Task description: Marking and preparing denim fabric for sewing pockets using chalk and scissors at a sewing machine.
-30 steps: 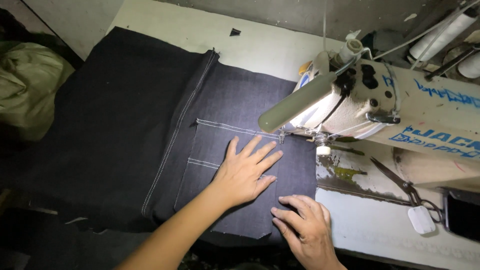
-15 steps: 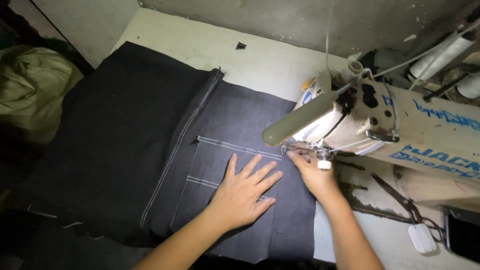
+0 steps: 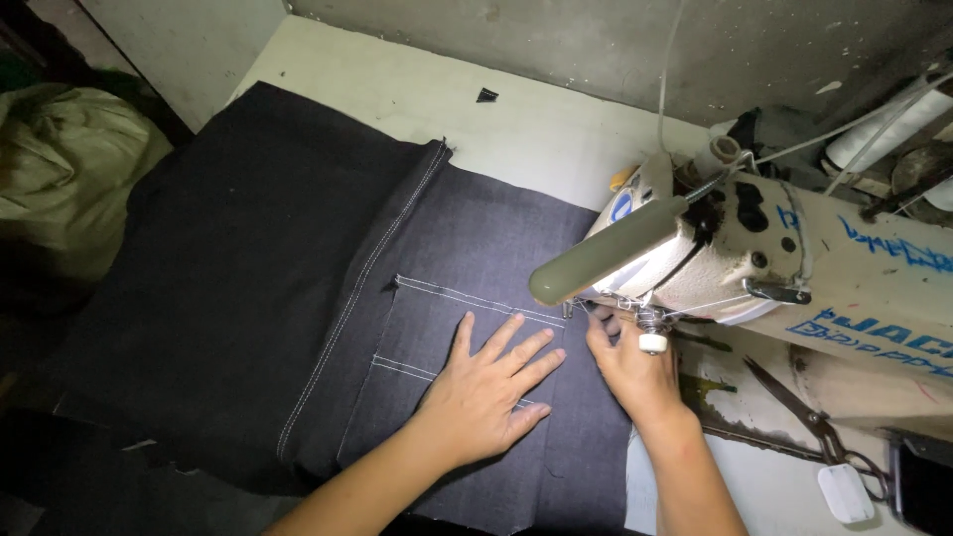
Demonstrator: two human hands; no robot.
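A big piece of dark blue denim cloth (image 3: 298, 288) lies flat on the pale sewing table (image 3: 496, 129), and it covers most of the table's left side. A square pocket patch (image 3: 457, 337) sits on top of the cloth. It has white stitch lines along its top edge and more white stitches part way down its left side, so some sewing looks done already. The rest of the patch's edges are hard to see, because the hands cover them, so I cannot tell how much is left to sew. The left hand (image 3: 486, 387) lies flat on the patch with its fingers spread wide, and it presses the cloth down. The right hand (image 3: 630, 367) is up by the needle part of the cream sewing machine (image 3: 794, 288), right at the corner of the patch. Its fingers are bunched close together near the little metal foot, but I cannot tell if they pinch thread, cloth or a small part. It looks like the cloth is being lined up under the needle for more stitching. A pair of scissors (image 3: 804, 417) lies on the table to the right, under the machine's arm. A lumpy green bag (image 3: 69, 169) sits off to the far left.
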